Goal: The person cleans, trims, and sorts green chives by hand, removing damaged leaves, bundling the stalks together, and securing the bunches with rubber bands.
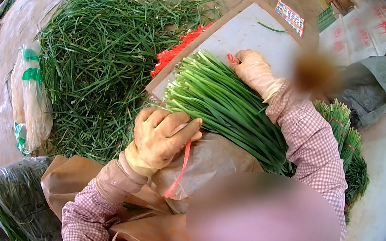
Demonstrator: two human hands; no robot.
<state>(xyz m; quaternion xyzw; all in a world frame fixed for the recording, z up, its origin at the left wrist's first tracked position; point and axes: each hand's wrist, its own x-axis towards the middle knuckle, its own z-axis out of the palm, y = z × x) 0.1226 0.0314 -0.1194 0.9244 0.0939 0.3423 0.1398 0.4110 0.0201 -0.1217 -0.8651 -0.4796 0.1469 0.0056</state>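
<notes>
A thick bunch of green stalks with pale cut ends [225, 103] lies across a white board with a brown edge [256, 32]. My left hand [160, 138], in a tan glove, is at the near side of the bunch, with a red ribbon [182, 169] hanging from between its thumb and fingers. On the far side of the bunch my right hand [255, 72], also gloved, pinches a short red ribbon end that shows at its fingertips. Whether the ribbon passes under the bunch is hidden.
Loose green leaves [106, 52] form a big heap at the left. Red ribbons [178, 51] lie beside the board. Tied green bunches [345, 136] sit at the right, near a grey plastic sheet [375, 85]. Clear plastic bags [31, 101] lie left of the heap.
</notes>
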